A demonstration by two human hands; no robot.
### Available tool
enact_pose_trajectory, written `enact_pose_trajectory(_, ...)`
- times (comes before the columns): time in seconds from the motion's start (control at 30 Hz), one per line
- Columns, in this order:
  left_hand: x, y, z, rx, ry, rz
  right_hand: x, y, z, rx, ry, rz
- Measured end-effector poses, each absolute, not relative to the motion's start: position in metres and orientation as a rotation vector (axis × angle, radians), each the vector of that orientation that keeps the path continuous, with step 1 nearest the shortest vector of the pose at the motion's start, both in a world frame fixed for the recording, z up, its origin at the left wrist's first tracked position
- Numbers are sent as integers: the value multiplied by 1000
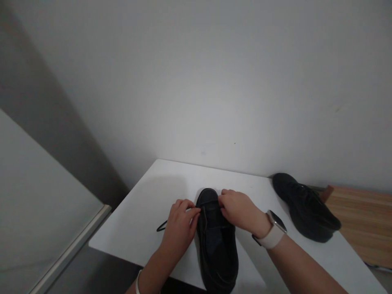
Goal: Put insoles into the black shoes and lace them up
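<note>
A black shoe lies on a white table, toe pointing away from me. My left hand sits at the shoe's left side, fingers pinched together at its upper edge. A black lace trails out from under this hand onto the table. My right hand rests on the shoe's right side near the toe, fingers curled and pinching at the lacing area. A pale watch is on my right wrist. What the fingertips grip is too small to see clearly.
A second black shoe lies on the table's right part, near the wall. A wooden surface adjoins the table on the right. A plain white wall rises behind. To the left, a grey panel and a drop to the floor.
</note>
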State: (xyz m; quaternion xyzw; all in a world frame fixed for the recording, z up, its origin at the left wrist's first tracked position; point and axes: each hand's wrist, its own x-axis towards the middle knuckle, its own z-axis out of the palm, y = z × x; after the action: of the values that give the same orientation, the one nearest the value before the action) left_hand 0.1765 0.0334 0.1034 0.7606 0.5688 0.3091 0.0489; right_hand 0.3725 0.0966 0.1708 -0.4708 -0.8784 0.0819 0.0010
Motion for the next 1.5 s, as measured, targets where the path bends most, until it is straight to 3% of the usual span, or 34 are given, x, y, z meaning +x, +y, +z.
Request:
enact_pose_trajectory(0.17,175,31,100,2308,1729,944,359,95,175,-1374,-2830,187)
enact_pose_trajectory(0.77,175,33,103,2069,1718,815,342,91,166,-1227,-2712,458)
enact_pose_trajectory(1.13,152,31,106,1887,1273,458,370,89,207,-1215,-2348,610)
enact_pose_trajectory(1.5,133,53,129,2292,1788,219,397,45,267,-882,-2030,467)
